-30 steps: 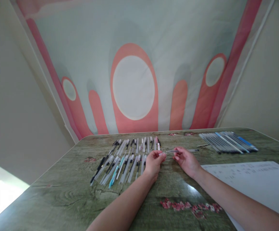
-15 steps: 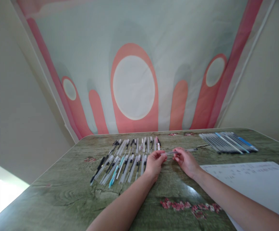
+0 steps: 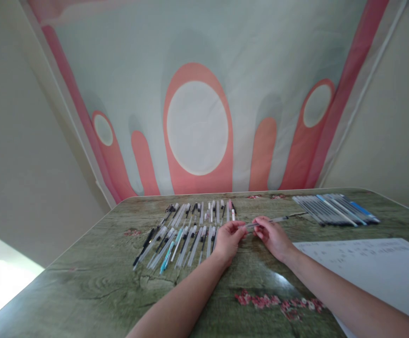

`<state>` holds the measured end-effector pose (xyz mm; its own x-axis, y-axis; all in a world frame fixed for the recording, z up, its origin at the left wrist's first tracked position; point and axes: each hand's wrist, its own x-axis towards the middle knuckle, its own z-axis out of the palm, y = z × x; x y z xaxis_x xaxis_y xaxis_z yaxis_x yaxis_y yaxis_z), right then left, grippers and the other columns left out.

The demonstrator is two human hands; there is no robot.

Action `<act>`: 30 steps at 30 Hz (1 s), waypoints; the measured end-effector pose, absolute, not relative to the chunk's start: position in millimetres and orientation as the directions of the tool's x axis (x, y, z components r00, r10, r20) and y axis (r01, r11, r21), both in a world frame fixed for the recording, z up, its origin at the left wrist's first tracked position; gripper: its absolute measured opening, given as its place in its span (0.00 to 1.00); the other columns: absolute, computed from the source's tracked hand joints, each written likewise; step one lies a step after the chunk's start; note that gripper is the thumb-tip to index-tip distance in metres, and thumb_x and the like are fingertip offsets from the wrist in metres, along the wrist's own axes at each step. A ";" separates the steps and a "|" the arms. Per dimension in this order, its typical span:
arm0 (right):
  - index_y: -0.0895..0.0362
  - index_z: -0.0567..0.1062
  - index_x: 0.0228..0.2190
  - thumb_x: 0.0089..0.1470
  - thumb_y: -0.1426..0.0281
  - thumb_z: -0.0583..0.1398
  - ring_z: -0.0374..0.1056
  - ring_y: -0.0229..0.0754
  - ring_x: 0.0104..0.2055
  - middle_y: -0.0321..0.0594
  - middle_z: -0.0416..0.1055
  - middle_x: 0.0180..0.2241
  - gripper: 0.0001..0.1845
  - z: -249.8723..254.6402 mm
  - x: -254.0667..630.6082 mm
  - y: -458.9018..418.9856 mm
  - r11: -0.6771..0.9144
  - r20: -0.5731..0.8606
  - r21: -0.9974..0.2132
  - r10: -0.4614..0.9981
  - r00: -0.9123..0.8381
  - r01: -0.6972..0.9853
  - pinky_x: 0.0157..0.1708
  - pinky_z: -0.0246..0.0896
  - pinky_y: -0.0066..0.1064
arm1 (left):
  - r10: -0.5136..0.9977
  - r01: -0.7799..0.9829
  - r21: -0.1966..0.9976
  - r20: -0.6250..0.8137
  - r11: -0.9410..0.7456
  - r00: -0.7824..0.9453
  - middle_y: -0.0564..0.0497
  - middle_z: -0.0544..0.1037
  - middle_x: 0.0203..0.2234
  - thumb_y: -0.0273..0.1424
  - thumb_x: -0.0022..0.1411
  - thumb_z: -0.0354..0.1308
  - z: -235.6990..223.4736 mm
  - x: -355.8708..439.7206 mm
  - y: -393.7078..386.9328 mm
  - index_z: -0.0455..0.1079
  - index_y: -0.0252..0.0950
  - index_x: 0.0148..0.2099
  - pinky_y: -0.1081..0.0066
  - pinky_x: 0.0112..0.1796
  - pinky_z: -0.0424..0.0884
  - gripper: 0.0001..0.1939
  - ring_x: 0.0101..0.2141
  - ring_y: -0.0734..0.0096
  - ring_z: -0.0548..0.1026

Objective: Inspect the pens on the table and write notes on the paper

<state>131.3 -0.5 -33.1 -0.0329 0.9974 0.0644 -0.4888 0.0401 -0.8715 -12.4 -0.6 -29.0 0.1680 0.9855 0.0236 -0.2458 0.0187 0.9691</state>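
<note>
A slim translucent pen with a dark tip at its right end spans both hands above the table. Its left end sits in the closed fingertips of my left hand. My right hand pinches it along the barrel, and the dark end sticks out past the fingers. Just left of my left hand lie two rows of pen parts and pens: a back row and a front row, with clear barrels, dark pieces and a turquoise pen among them.
Refills or slim pens lie side by side at the back right, a blue one among them. A white sheet with faint writing lies under and beside my right forearm. The wood-patterned table meets a printed backdrop.
Both hands keep their grip on the pen, with only a very slight shift of the fingers. The view has moved a tiny bit; the rows of pens stay put.
</note>
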 end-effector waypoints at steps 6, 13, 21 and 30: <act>0.60 0.70 0.24 0.48 0.65 0.58 0.53 0.28 0.17 0.33 0.65 0.19 0.10 -26.7 127.5 -6.7 0.088 0.137 -0.935 0.983 -0.120 -0.342 0.19 0.47 0.23 | 0.962 -0.210 0.977 0.090 -0.035 0.258 0.48 0.75 0.26 0.35 0.48 0.60 -28.0 -11.1 -3.6 0.67 0.30 0.38 0.72 0.33 0.67 0.16 0.27 0.74 0.72; 0.59 0.71 0.26 0.48 0.59 0.56 0.53 0.31 0.16 0.33 0.63 0.16 0.15 -23.2 130.2 -6.0 0.021 0.065 -0.888 0.995 -0.079 -0.460 0.20 0.51 0.25 | 0.969 -0.103 0.987 0.141 -0.122 0.201 0.52 0.72 0.24 0.33 0.51 0.57 -30.1 -10.8 -3.2 0.65 0.32 0.36 0.76 0.29 0.65 0.11 0.24 0.77 0.70; 0.59 0.71 0.22 0.47 0.58 0.53 0.46 0.30 0.12 0.30 0.56 0.11 0.17 -26.0 144.0 1.6 -0.023 -0.044 -0.739 0.999 0.014 -0.673 0.17 0.52 0.26 | 0.965 0.065 0.974 0.206 -0.219 0.160 0.53 0.70 0.23 0.31 0.54 0.52 -31.9 -13.8 -2.5 0.63 0.34 0.37 0.76 0.28 0.65 0.07 0.24 0.76 0.70; 0.59 0.70 0.26 0.48 0.60 0.53 0.52 0.31 0.13 0.32 0.61 0.14 0.15 -36.4 134.9 1.8 0.036 -0.010 -0.815 0.997 0.076 -0.579 0.15 0.54 0.26 | 0.975 0.079 0.975 0.201 -0.208 0.097 0.55 0.69 0.20 0.34 0.52 0.55 -33.3 -14.5 1.9 0.63 0.34 0.35 0.77 0.25 0.62 0.10 0.22 0.78 0.67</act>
